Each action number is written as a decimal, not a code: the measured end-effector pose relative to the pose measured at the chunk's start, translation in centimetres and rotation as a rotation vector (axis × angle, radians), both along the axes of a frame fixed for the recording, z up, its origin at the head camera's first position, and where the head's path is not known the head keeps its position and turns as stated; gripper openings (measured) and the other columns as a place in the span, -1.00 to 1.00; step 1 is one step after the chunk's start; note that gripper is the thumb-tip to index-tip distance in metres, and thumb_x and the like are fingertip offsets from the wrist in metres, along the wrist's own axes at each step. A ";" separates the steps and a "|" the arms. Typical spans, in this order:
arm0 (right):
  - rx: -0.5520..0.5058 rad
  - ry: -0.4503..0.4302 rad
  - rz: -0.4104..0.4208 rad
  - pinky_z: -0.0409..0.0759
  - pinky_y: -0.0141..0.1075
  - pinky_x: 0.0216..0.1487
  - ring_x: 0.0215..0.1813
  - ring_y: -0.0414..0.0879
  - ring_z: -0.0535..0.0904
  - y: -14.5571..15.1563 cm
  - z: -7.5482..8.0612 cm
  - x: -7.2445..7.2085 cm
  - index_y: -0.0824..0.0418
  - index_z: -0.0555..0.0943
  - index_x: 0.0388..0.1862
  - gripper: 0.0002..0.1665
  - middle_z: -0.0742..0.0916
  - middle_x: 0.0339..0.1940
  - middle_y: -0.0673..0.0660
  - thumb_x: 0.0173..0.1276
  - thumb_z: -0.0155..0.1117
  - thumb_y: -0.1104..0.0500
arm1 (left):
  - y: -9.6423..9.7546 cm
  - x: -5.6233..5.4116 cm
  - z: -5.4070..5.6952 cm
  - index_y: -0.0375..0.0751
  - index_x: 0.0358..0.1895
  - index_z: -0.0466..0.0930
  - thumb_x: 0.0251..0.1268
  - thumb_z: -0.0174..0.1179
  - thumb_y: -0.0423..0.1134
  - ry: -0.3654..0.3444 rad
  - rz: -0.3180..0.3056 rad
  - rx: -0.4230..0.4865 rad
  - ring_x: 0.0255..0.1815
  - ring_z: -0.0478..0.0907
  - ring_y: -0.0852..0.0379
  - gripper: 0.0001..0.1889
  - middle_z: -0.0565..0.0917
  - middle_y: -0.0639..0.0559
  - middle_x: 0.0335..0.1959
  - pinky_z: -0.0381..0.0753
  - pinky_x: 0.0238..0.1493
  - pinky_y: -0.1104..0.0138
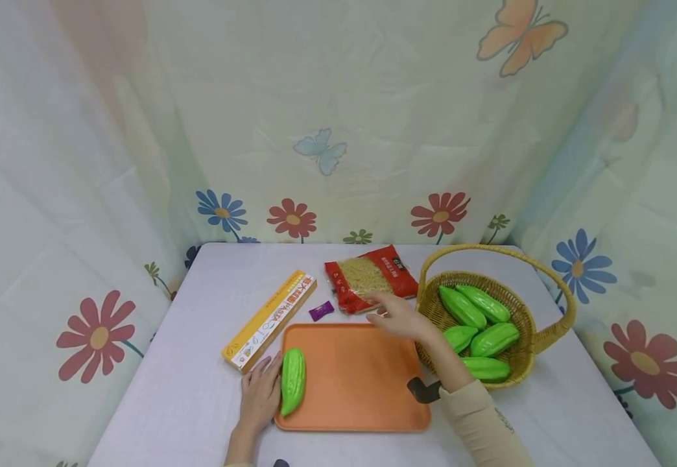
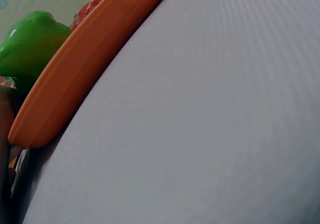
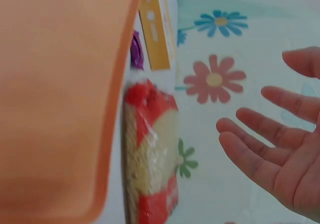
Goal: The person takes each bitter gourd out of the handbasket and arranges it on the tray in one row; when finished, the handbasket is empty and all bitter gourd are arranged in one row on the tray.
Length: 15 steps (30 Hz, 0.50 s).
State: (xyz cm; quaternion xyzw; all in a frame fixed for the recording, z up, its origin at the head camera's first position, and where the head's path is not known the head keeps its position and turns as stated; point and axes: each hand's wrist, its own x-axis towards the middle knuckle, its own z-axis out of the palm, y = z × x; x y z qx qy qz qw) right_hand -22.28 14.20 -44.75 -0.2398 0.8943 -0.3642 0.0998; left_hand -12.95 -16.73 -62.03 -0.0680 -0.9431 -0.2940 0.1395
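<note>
A green bitter melon lies along the left side of an orange tray. My left hand rests at the tray's left edge, fingers extended, close beside the melon; whether it touches the melon I cannot tell. In the left wrist view the melon shows over the tray's rim, and little of the hand is visible. My right hand hovers over the tray's far right part, near a red bag of pasta. Its fingers are spread and hold nothing in the right wrist view.
A wicker basket with a tall handle stands on the right, holding several green bitter melons. A yellow and white pasta box lies left of the tray. Behind the tray is a small purple packet. Patterned curtains surround the table.
</note>
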 end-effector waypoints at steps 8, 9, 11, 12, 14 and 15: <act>-0.041 0.051 0.029 0.51 -0.04 -0.06 -0.01 0.15 0.52 4.8 1.0 -0.9 0.35 0.32 0.25 -0.45 0.50 0.12 0.32 0.35 0.11 0.13 | -0.1 0.1 -0.1 -0.13 0.25 0.37 0.31 -0.04 -0.29 -0.007 -0.006 0.011 0.29 0.22 -0.04 -0.57 0.39 0.08 0.26 -0.01 0.17 0.01; -0.041 0.053 0.020 0.52 -0.04 -0.07 -0.01 0.15 0.52 5.3 1.1 -1.1 0.35 0.33 0.25 -0.44 0.51 0.12 0.31 0.35 0.11 0.11 | -0.1 0.1 0.0 -0.12 0.26 0.37 0.31 -0.04 -0.29 -0.009 -0.005 0.014 0.29 0.22 -0.04 -0.57 0.39 0.09 0.27 -0.01 0.18 0.01; -0.043 0.032 -0.001 0.50 -0.03 -0.05 0.02 0.15 0.50 6.4 1.4 -1.2 0.32 0.33 0.25 -0.42 0.51 0.12 0.30 0.34 0.12 0.06 | -0.1 0.1 0.0 -0.11 0.26 0.37 0.31 -0.04 -0.29 -0.016 -0.003 0.019 0.29 0.21 -0.03 -0.57 0.39 0.10 0.27 -0.02 0.18 0.02; -0.035 0.027 -0.011 0.48 -0.01 -0.03 0.05 0.16 0.48 7.0 1.5 -1.2 0.31 0.33 0.25 -0.40 0.51 0.13 0.30 0.34 0.13 0.02 | -0.1 0.1 0.0 -0.11 0.26 0.36 0.31 -0.04 -0.29 -0.019 -0.002 0.015 0.30 0.21 -0.03 -0.57 0.38 0.10 0.27 -0.02 0.18 0.02; -0.028 0.009 -0.027 0.43 0.04 0.02 0.11 0.20 0.43 8.2 1.7 -1.3 0.32 0.33 0.26 -0.37 0.50 0.14 0.32 0.33 0.13 -0.02 | -0.1 0.0 0.0 -0.10 0.27 0.36 0.31 -0.04 -0.29 -0.027 0.002 0.013 0.30 0.20 -0.02 -0.56 0.38 0.11 0.27 -0.01 0.18 0.03; -0.027 -0.004 -0.037 0.40 0.07 0.04 0.13 0.21 0.40 8.9 1.7 -1.3 0.30 0.33 0.26 -0.36 0.49 0.16 0.32 0.33 0.12 -0.04 | -0.1 0.0 0.0 -0.09 0.27 0.36 0.31 -0.04 -0.29 -0.029 0.003 0.011 0.30 0.20 -0.01 -0.56 0.38 0.11 0.27 -0.01 0.18 0.03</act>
